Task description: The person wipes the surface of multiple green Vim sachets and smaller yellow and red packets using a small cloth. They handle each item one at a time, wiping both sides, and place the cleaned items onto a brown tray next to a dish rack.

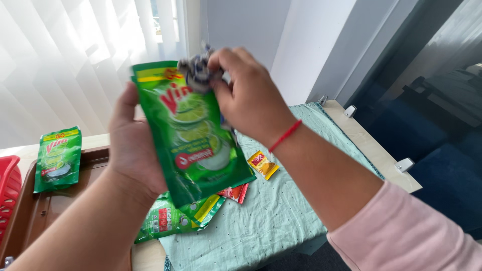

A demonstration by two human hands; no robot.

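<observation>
My left hand (pixel 131 145) holds a green refill pouch (pixel 193 135) with lime pictures upright in front of me, gripping it from behind its left edge. At the pouch's top my right hand (pixel 248 98), with a red thread at the wrist, pinches a small crumpled silvery-blue wrapper (pixel 197 70). Below the raised pouch another green pouch (pixel 173 218) lies flat on the pale green cloth (pixel 271 216).
A third green pouch (pixel 57 158) rests on a brown tray (pixel 35 211) at the left, beside a red basket (pixel 7 195). A small yellow sachet (pixel 263 164) and a red sachet (pixel 236 192) lie on the cloth. Dark glass stands at right, white curtain behind.
</observation>
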